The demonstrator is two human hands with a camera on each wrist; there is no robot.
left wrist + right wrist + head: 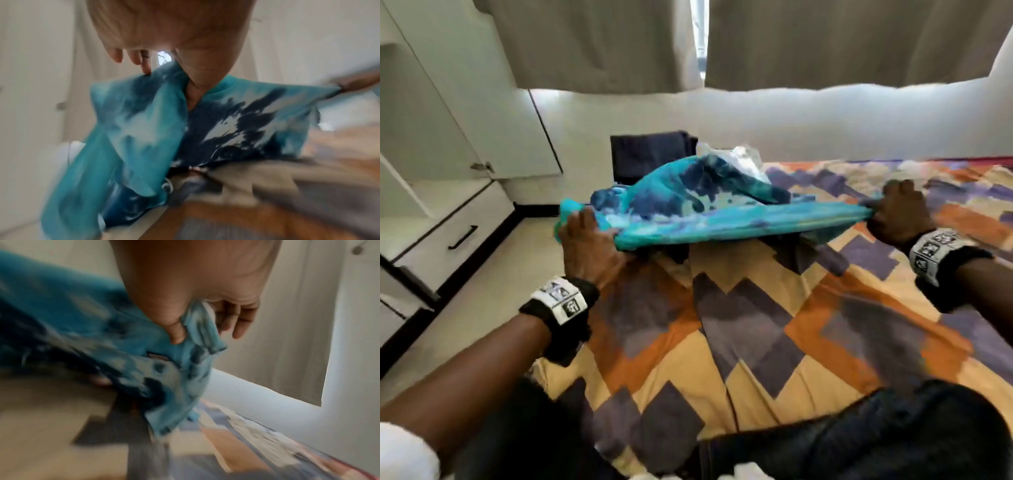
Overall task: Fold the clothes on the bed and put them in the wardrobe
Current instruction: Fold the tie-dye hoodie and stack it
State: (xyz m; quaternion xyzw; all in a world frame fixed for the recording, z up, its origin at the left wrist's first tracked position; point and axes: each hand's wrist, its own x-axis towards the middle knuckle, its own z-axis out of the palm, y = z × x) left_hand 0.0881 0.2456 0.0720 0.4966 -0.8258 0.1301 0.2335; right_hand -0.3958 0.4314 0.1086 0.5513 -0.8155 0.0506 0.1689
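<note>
Your left hand and right hand are pinching the shirt at opposite ends, stretching it above the bed. Being light and limp, it is likely sagging wherever you are not gripping.

The shirt is soft matt cloth, tie-dyed teal, navy and white, with a ribbed collar that shows in the left wrist view. The bedcover is matt woven cloth, creased. The curtains are plain matt fabric. The wardrobe has a smooth white laminate face with a slight sheen, and a matt black drawer handle.
</note>
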